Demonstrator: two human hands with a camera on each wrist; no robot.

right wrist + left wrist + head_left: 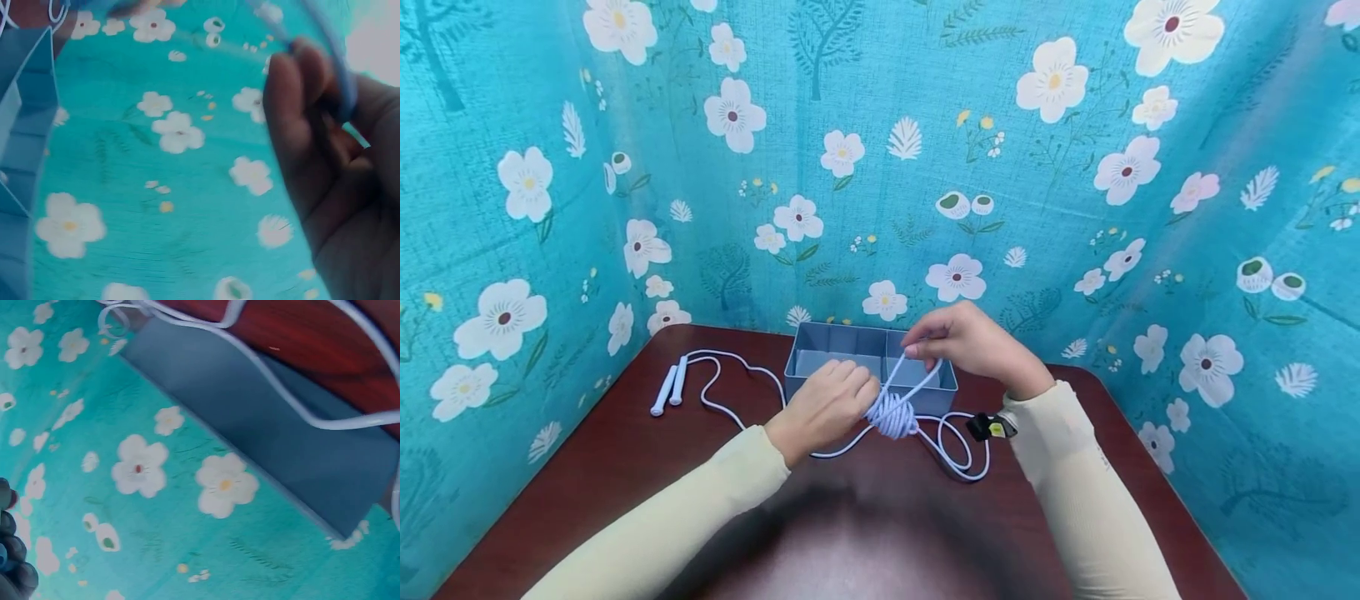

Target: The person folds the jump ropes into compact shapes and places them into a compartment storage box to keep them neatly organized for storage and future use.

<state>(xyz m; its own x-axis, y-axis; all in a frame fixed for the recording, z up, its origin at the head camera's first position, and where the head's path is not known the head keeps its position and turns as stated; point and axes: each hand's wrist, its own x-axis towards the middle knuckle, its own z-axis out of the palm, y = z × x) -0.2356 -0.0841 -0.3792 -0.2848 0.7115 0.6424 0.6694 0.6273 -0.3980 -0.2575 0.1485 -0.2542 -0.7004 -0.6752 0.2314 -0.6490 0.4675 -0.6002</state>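
Observation:
A pale jump rope [892, 417] is wound into a bundle in front of the grey-blue box. My left hand [832, 404] grips the bundle's left side, its fist hiding part of the rope. Above the bundle, my right hand [966, 342] pinches a loop of the rope drawn up from the coils. That loop passes by the curled fingers of the right hand [337, 162] in the right wrist view. In the left wrist view, only some fingertips [14, 544] appear at the left edge. The rope's two white handles [670, 388] lie side by side at the table's left.
The open box [943, 402], split by a divider, stands at the back of the dark red table [715, 517]. Loose rope runs left to the handles and lies in loops at the right. A flowered teal curtain [865, 208] surrounds the table's back and sides.

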